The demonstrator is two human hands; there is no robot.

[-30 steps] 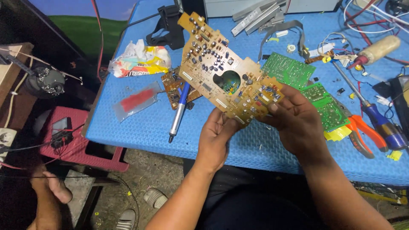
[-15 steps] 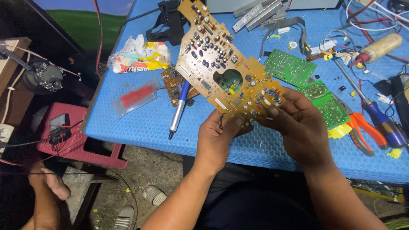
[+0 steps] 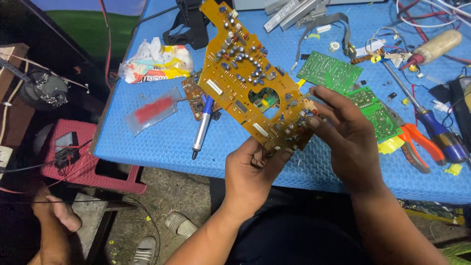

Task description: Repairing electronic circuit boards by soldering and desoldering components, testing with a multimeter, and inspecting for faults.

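Orange circuit board [image 3: 250,83] sat gripped at its lower edge by my left hand [image 3: 252,172]; my right hand [image 3: 343,132] fingers [image 3: 321,93] pinched its right edge, above the blue desk [image 3: 162,142].

Two hands, the left hand [image 3: 252,169] and the right hand [image 3: 343,130], share one large yellow circuit board [image 3: 250,73]. On the blue bench [image 3: 162,142] lie two green circuit boards [image 3: 329,71] [image 3: 375,110], one small brown board [image 3: 194,95], one soldering iron [image 3: 202,128], one screwdriver [image 3: 431,125], one pair of orange-handled pliers [image 3: 417,145], one clear bag [image 3: 152,109] holding red parts and one crumpled wrapper [image 3: 154,64]. One red stool [image 3: 88,164] stands beside the bench.
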